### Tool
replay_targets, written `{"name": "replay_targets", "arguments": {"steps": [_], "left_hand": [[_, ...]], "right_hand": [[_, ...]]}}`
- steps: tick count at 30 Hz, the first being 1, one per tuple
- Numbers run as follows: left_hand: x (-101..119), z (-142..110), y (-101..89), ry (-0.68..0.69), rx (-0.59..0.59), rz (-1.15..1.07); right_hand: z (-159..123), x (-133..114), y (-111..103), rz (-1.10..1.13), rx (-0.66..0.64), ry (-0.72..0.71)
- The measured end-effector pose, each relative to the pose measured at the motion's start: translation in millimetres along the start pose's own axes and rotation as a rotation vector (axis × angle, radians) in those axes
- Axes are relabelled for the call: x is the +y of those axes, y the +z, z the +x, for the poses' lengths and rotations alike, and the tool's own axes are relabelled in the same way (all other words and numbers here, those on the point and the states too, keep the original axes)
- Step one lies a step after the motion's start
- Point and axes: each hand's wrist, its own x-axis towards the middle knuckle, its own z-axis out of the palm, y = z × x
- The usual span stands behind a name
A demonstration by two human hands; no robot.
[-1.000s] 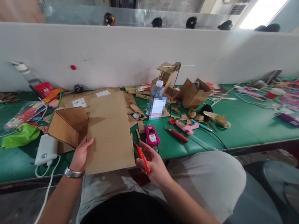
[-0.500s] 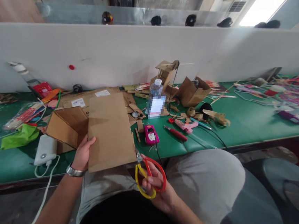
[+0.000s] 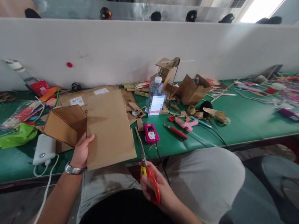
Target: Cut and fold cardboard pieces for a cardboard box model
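My left hand [image 3: 81, 151] grips the left edge of a flat cardboard sheet [image 3: 109, 129], thumb on its face and the other fingers hidden behind. The sheet is tilted up over the table's front edge. Just left of it stands an open folded cardboard box [image 3: 66, 126], close to my fingertips. My right hand [image 3: 156, 184] is closed around the red and yellow handles of a pair of scissors [image 3: 143, 154]. The blades are together, point away from me, and stay a little right of the sheet's edge.
On the green table [image 3: 234, 118] lie a magenta power socket [image 3: 151, 133], a red-handled tool [image 3: 176, 131] and a pink glue gun [image 3: 187, 124]. A water bottle [image 3: 156, 85] stands behind a phone [image 3: 156, 104]. A white power bank [image 3: 44, 149] sits at left. A white partition [image 3: 107, 49] runs behind.
The scissors have come away from the sheet's right edge, and their handles have closed. My left hand keeps its hold on the cardboard. The view has shifted slightly.
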Motion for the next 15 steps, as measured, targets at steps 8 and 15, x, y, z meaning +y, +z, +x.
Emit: {"name": "replay_targets", "arguments": {"steps": [8,15], "left_hand": [[-1,-19,8.4,0.007,-0.025,0.008],[2,-27,7.7,0.028,-0.023,0.003]], "right_hand": [[-1,-1,0,-0.128,0.08,-0.037],[1,3,-2,-0.133,0.131,-0.051]]}}
